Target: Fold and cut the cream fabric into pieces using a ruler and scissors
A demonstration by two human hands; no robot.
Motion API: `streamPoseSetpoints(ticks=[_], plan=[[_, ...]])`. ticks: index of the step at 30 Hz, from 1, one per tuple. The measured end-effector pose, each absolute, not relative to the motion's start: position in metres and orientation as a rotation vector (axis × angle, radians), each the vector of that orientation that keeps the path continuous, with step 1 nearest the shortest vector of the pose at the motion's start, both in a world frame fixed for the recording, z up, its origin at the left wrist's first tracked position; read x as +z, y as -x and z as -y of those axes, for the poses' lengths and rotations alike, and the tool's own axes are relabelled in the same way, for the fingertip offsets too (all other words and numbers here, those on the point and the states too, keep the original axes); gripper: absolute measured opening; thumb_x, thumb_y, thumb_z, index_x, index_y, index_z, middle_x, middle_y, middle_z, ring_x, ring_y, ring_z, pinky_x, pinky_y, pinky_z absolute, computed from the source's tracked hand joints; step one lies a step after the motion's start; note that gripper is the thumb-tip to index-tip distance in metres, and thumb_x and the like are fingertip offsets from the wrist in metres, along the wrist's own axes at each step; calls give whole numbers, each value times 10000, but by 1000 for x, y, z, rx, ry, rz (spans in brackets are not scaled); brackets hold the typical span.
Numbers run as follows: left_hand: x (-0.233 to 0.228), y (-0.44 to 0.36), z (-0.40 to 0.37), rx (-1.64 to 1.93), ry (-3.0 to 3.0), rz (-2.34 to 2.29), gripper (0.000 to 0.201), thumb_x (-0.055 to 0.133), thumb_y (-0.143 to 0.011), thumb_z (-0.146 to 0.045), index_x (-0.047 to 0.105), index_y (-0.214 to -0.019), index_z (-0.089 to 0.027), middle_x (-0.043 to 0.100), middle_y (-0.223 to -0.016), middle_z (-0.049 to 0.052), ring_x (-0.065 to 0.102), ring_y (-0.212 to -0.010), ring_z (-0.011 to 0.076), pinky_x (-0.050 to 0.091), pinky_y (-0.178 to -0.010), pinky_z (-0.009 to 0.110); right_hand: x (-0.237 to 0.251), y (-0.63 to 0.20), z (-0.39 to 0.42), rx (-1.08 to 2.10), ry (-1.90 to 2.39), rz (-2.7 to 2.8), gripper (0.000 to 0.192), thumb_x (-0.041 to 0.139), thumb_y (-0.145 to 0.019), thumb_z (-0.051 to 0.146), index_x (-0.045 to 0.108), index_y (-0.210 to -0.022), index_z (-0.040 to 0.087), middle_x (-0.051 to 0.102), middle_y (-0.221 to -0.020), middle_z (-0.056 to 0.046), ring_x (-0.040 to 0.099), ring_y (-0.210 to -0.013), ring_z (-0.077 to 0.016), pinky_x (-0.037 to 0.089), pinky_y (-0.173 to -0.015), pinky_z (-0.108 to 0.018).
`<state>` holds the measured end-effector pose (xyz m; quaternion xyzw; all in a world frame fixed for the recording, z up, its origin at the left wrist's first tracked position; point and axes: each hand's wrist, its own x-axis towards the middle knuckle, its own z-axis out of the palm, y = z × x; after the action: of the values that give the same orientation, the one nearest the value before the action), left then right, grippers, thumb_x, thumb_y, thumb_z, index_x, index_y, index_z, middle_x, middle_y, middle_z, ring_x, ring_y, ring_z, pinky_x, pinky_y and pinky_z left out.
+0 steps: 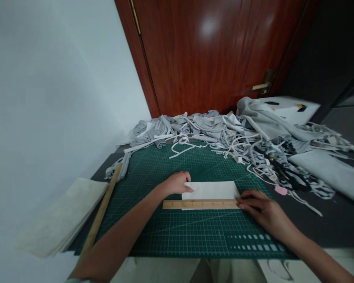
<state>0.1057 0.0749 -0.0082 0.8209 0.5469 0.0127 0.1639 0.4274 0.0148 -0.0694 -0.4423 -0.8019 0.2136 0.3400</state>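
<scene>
A white rectangular piece (211, 189), of cloth or paper, lies on the green cutting mat (194, 232). Across its near edge rests a short wooden ruler (206, 204), parallel to that edge, with a thin strip of white showing below. My left hand (178, 183) is at the piece's upper left corner, thumb on top and fingers curled, gripping it. The right end of the ruler is pinched between the thumb and fingers of my right hand (262, 210), close to the piece's right edge.
Grey and white fabric scraps (200, 125) heap along the back and right. Black-handled scissors (286, 173) lie among them, near a pink block (281, 190). At left are a long wooden ruler (103, 204) and a stack of pale sheets (67, 212). A wooden door (200, 59) stands behind.
</scene>
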Motion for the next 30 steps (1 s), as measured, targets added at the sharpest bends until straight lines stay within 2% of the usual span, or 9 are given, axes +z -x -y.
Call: streamPoseSetpoints(ticks=[5, 13, 23, 30], plan=[[-11, -109, -89, -55, -2343, -1502, 243, 799, -669, -357, 680, -774, -172, 657, -765, -6, 589, -709, 149, 343, -547, 212, -70, -421, -15, 591, 1178, 2074, 354, 516, -864, 535, 770, -871, 288, 643, -964, -87, 608, -900, -248, 523, -785, -388], [-10, -86, -95, -70, -2370, -1432, 209, 786, -670, -337, 681, -708, -161, 614, -666, -16, 537, -632, 124, 314, -533, 208, -61, -397, -9, 606, 1187, 2072, 297, 527, -879, 456, 764, -896, 278, 636, -951, -74, 598, -895, -236, 514, -778, -373], [-16, -70, -87, 4, -2401, -1409, 233, 775, -674, -368, 661, -716, -169, 534, -734, -16, 515, -695, 137, 344, -587, 214, -61, -390, -4, 582, 1192, 2081, 192, 571, -874, 306, 756, -926, 301, 625, -948, -53, 593, -898, -219, 507, -776, -353], [-13, -71, -89, 26, -2406, -1386, 221, 771, -687, -352, 648, -717, -171, 512, -748, -22, 510, -705, 133, 346, -605, 217, -66, -390, -5, 573, 1164, 2073, 189, 569, -881, 292, 749, -938, 302, 613, -942, -49, 582, -892, -215, 501, -760, -347]])
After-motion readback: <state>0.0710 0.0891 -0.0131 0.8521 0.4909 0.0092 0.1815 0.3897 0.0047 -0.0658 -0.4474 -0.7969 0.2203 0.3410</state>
